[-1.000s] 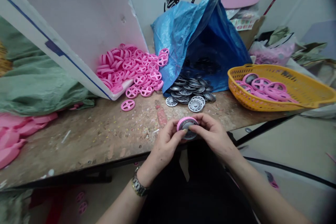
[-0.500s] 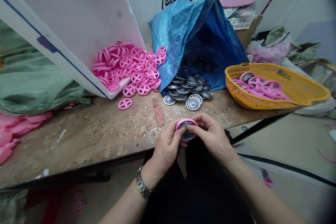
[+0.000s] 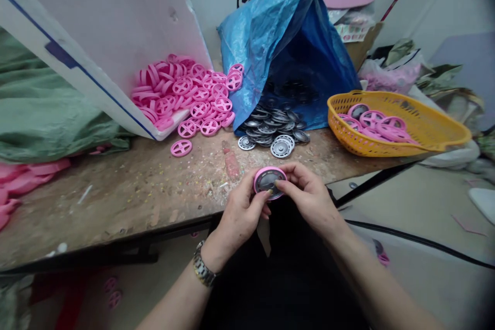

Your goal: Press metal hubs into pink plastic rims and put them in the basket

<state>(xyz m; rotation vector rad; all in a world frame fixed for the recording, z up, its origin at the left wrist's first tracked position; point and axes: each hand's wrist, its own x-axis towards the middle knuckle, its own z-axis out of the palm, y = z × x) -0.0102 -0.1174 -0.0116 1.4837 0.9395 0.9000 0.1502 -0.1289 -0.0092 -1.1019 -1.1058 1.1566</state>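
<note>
My left hand point(image 3: 242, 214) and my right hand point(image 3: 309, 196) together pinch a pink wheel with a dark grey disc set in it point(image 3: 269, 181), held just over the near edge of the worn table point(image 3: 127, 191). Both hands have their fingers closed on its rim. Behind them lies a heap of grey discs point(image 3: 270, 129) spilling from a blue plastic bag point(image 3: 286, 46). A pile of pink wheels point(image 3: 189, 95) lies at the back left, and one loose pink wheel point(image 3: 181, 148) sits apart from it.
A yellow basket point(image 3: 436, 134) with several pink-and-grey wheels stands at the right. A tilted white foam board point(image 3: 104, 31) leans over the pink pile. Green cloth point(image 3: 46, 118) and pink pieces point(image 3: 23, 180) lie at the left.
The hands have stayed on the pink wheel and turned it slightly, so the grey disc now faces up more. The view has shifted a little.
</note>
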